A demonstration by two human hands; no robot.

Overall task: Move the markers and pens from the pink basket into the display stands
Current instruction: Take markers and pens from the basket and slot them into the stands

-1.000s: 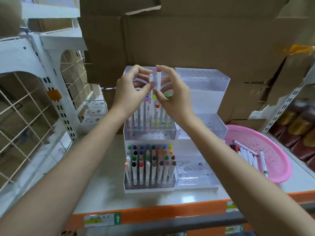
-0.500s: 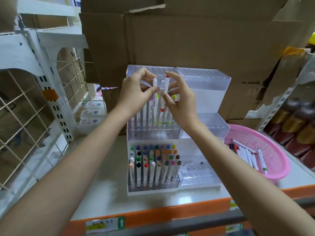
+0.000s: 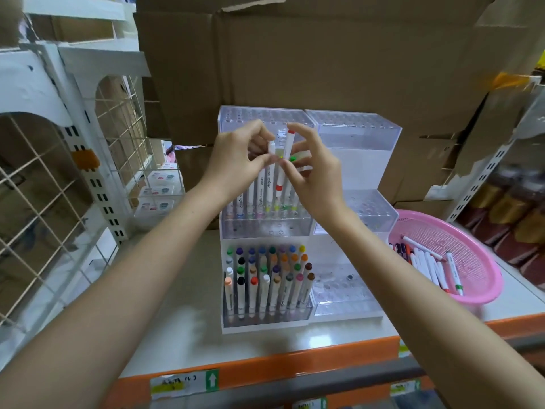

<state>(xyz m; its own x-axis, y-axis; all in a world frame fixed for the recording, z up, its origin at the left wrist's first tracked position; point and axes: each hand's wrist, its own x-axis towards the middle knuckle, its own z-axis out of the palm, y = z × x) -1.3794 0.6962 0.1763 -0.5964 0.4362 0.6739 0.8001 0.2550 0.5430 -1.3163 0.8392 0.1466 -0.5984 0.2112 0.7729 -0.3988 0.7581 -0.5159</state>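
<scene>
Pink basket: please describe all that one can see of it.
The pink basket is round and shallow, apparently plastic, with a perforated wall and floor and a smooth rim. It sits upright on the shelf, right of the clear display stand. Several white markers with coloured caps lie loose in its left half. Nothing else touches it.

The display stand [image 3: 265, 230] is clear glossy plastic holding smooth white plastic markers [image 3: 267, 293], with matt cardboard boxes [image 3: 324, 69] behind it, a perforated pink plastic basket [image 3: 466, 240] to its right and a coated wire grid [image 3: 44, 208] to its left.
</scene>
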